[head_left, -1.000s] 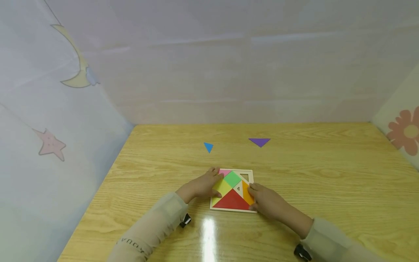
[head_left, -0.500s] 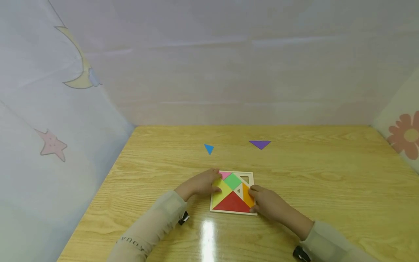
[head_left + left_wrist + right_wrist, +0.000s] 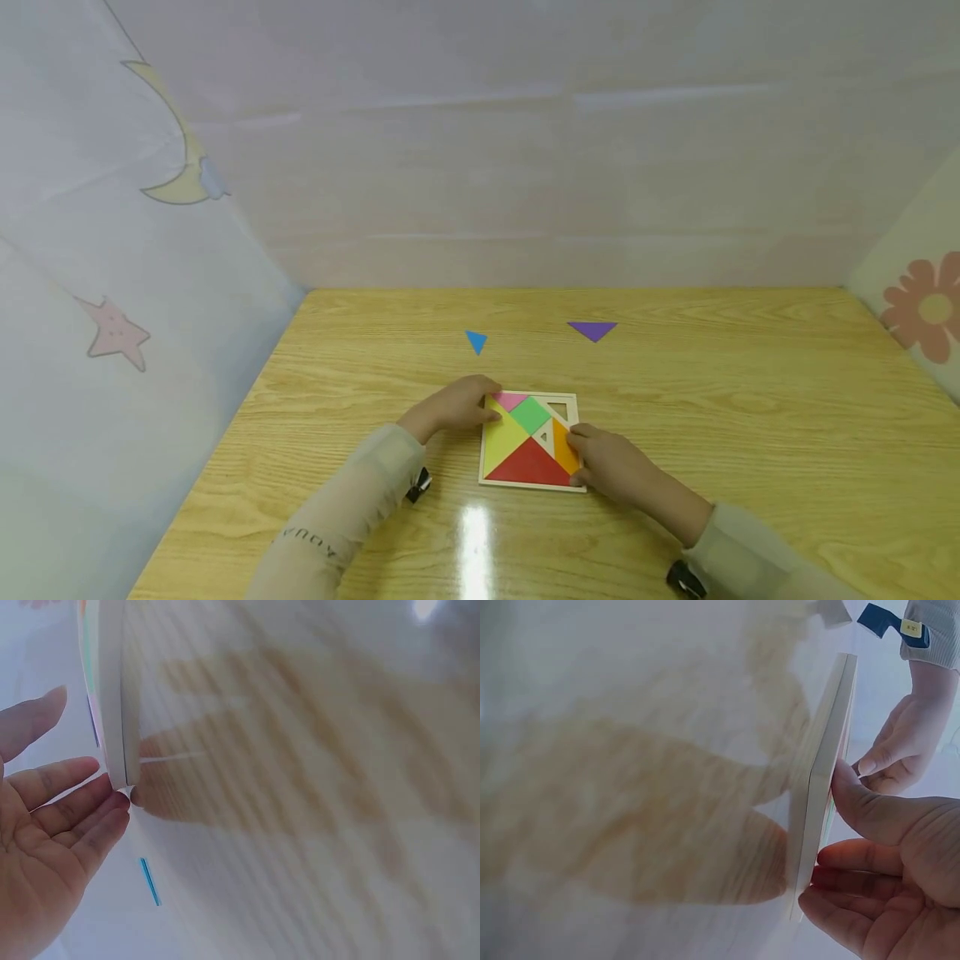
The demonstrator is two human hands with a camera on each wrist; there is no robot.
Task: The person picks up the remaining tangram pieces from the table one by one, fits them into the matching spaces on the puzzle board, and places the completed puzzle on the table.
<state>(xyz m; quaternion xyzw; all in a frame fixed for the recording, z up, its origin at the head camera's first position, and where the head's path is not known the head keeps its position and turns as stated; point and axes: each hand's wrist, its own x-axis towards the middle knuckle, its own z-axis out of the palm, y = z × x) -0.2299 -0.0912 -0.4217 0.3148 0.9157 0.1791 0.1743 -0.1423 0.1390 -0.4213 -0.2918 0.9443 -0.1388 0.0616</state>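
Observation:
A square wooden tangram tray [image 3: 531, 486] lies flat between my hands, holding red [image 3: 529, 465], yellow [image 3: 502, 446], green [image 3: 530, 416], pink [image 3: 512, 401] and orange [image 3: 566, 450] pieces. Two bare triangular areas with small cutouts show at its right half. My left hand [image 3: 450, 406] touches the far left corner with its fingertips; in the left wrist view its thumb [image 3: 37, 724] stands apart from the tray. My right hand [image 3: 618, 467] rests thumb and fingers along the right edge, partly covering the orange piece.
Beyond the tray, a blue triangle [image 3: 477, 342] and a purple triangle [image 3: 594, 331] lie loose on the wooden table [image 3: 750, 392]. Printed cloth walls [image 3: 450, 183] stand at the back and sides.
My left hand has slid toward the tray's far left corner, uncovering more of the yellow and pink pieces. My right hand stays at the right edge. The pieces keep their places.

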